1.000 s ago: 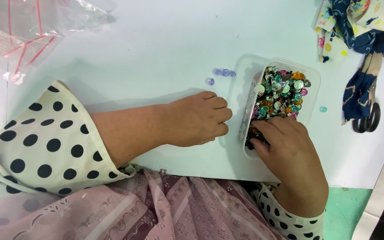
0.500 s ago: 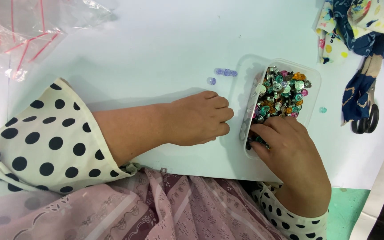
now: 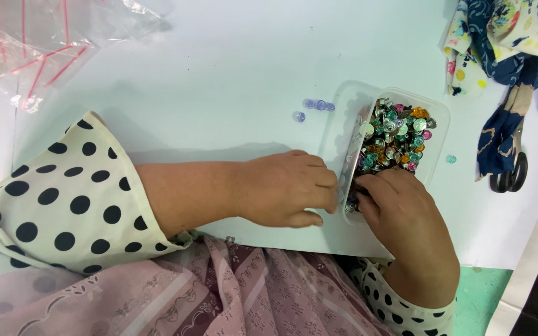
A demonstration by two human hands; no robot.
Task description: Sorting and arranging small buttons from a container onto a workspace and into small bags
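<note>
Nearest me, my left hand (image 3: 284,190) lies flat and relaxed on the white counter (image 3: 219,81), holding nothing, its fingertips against the near left wall of the clear plastic tub (image 3: 434,115). My right hand (image 3: 400,214) curls its fingers into the tub's near end, pinched narrowly among the coloured gem studs (image 3: 393,134); I cannot tell whether one is caught. I judge I am picking out a stud, which calls for a fine pinch and a lift. Just beyond, a few lilac studs (image 3: 317,105) lie loose; scissors (image 3: 513,168) rest far right.
</note>
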